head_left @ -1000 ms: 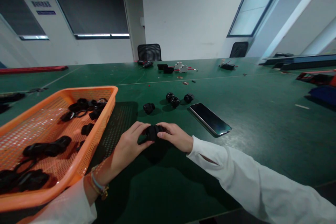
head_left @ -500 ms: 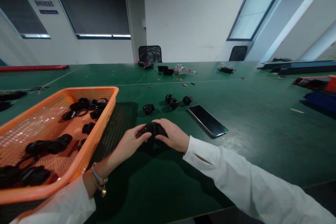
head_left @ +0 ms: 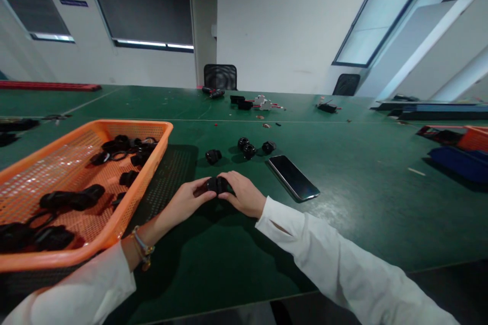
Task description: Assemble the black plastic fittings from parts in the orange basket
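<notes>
My left hand (head_left: 190, 198) is closed around the left end of a black round plastic fitting (head_left: 212, 184), thumb on the near side. On its right end, my right hand (head_left: 244, 194) grips with curled fingers and thumb. The fitting lies roughly sideways between both hands, just above the green table; the fingers hide much of it, and I cannot tell whether it is one piece or two. Beyond the hands stand several similar black fittings: one alone (head_left: 213, 156), a close pair (head_left: 249, 151) and another (head_left: 269, 147) to their right.
An orange perforated basket (head_left: 168, 137) with several black parts stands at the left. A smartphone (head_left: 293, 177) lies right of my hands on the green table (head_left: 362, 188). Farther back are white and black parts with red wires (head_left: 263, 103). A blue tray (head_left: 457, 162) sits at far right.
The view has tilted slightly. Both hands keep hold of the black fitting, and the right hand looks a little closer to the left. The basket, phone and loose fittings stay in place.
</notes>
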The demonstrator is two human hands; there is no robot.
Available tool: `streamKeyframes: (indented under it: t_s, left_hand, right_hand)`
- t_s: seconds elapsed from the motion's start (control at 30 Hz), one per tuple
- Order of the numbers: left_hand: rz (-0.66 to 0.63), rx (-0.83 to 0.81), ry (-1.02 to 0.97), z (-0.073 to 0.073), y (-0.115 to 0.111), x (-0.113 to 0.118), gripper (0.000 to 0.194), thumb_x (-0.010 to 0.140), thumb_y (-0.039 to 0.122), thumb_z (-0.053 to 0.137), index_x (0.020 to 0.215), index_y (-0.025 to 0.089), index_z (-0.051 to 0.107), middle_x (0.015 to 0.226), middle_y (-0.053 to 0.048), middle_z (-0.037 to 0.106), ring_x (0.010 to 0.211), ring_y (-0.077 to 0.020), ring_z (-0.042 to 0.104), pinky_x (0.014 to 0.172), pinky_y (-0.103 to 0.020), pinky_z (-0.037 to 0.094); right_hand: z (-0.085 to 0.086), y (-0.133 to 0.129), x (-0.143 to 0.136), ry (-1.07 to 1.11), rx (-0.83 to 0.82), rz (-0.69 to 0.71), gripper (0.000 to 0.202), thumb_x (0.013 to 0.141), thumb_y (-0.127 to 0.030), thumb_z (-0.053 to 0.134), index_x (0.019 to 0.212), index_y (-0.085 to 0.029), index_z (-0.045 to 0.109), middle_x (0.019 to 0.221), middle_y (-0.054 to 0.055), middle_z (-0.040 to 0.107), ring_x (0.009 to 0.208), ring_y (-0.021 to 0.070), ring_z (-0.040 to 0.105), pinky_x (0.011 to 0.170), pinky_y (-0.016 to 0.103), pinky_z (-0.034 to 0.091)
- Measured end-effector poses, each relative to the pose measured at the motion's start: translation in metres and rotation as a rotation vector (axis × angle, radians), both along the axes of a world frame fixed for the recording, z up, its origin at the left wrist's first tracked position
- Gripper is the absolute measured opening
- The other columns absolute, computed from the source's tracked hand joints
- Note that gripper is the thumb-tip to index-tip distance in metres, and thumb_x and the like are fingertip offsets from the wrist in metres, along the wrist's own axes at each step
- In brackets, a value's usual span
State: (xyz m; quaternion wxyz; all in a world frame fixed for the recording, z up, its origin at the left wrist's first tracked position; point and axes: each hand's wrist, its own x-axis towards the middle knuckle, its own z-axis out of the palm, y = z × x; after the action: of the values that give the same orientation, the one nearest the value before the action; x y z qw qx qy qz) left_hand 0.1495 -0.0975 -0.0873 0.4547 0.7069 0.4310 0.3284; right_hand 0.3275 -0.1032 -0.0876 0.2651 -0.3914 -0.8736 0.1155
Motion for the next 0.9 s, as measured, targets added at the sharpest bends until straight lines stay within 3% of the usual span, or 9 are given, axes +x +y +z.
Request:
streamKeyframes:
  t_s: [0.27, 0.6, 0.73, 0.9]
  left_hand:
    - [0.042, 0.222, 0.174, -0.0023, -0.0004, -0.0017, 0.044, 0.065, 0.034, 0.06, 0.105, 0.017, 0.058, 0.107, -0.007, 0.063, 0.095, -0.022, 0.058, 0.088, -0.036, 0.044]
    - [0.037, 0.523, 0.292, -0.0048, 0.0045, -0.0013, 0.038, 0.068, 0.027, 0.059, 0.106, 0.02, 0.055, 0.104, -0.007, 0.062, 0.099, -0.0194, 0.054, 0.091, -0.036, 0.04]
    - [0.052, 0.48, 0.277, -0.0049, 0.0048, 0.0003, 0.041, 0.07, 0.031, 0.057, 0.108, 0.019, 0.053, 0.106, -0.007, 0.06, 0.1, -0.0201, 0.054, 0.09, -0.035, 0.041]
    - [0.028, 0.274, 0.257, 0.0001, 0.0074, 0.0028, 0.039, 0.077, 0.038, 0.044, 0.109, 0.016, 0.051, 0.101, -0.008, 0.062, 0.09, -0.02, 0.059, 0.079, -0.031, 0.045]
  right_hand:
    - [-0.0016, -0.0011, -0.0039, 0.104, -0.207, -0.117, 0.026, 0.078, -0.026, 0.051, 0.101, -0.014, 0.052, 0.098, 0.01, 0.059, 0.091, 0.0188, 0.054, 0.082, 0.033, 0.04]
    - [0.0001, 0.0065, -0.0017, 0.305, -0.448, -0.089, 0.019, 0.082, -0.024, 0.043, 0.091, -0.012, 0.055, 0.07, 0.0, 0.057, 0.066, 0.0109, 0.052, 0.063, 0.022, 0.038]
    - [-0.0012, 0.0065, -0.0031, 0.348, -0.459, -0.101, 0.017, 0.083, -0.023, 0.041, 0.086, -0.014, 0.055, 0.069, 0.0, 0.056, 0.066, 0.0104, 0.052, 0.064, 0.022, 0.039]
    - [-0.0033, 0.004, -0.0063, 0.32, -0.368, -0.129, 0.026, 0.077, -0.02, 0.052, 0.102, -0.015, 0.051, 0.095, 0.006, 0.059, 0.086, 0.0154, 0.054, 0.077, 0.028, 0.041]
